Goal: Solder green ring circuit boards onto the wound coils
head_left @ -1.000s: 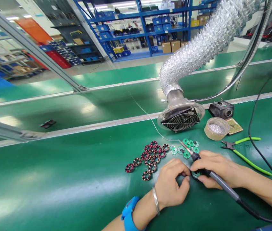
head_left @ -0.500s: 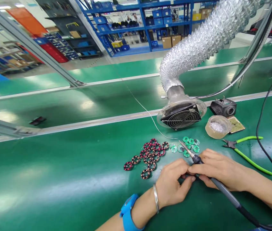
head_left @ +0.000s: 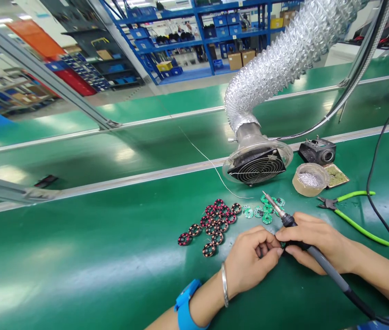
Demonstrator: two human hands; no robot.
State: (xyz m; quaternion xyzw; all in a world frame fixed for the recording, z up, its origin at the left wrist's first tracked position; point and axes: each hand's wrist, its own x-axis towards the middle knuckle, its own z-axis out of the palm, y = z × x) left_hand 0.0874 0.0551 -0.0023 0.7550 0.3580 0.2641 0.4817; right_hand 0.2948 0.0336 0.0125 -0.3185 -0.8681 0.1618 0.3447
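My right hand (head_left: 318,240) is closed around a soldering iron (head_left: 328,268), whose bare metal tip points up and left, above the green boards. The fingertips of my left hand (head_left: 254,256) are pinched together and meet those of my right hand. Between them shows a sliver of a small green part (head_left: 282,245), mostly hidden by the fingers. Several small round green circuit boards (head_left: 267,219) lie just beyond my hands. To their left is a cluster of ring-shaped wound coils (head_left: 211,228), black with red or copper-coloured windings. A thin solder wire (head_left: 211,161) hangs down to the boards.
A fume extractor (head_left: 258,167) on a silver duct (head_left: 276,68) hangs over the bench. Green-handled cutters (head_left: 355,215), a round tub (head_left: 309,181), a sponge tray (head_left: 336,176) and a black iron holder (head_left: 318,151) sit at the right. The iron's black cable (head_left: 375,165) runs alongside.
The soldering iron and my right hand have shifted slightly right, and the tip is higher. My left fingers have moved a little right with them and remain pinched.
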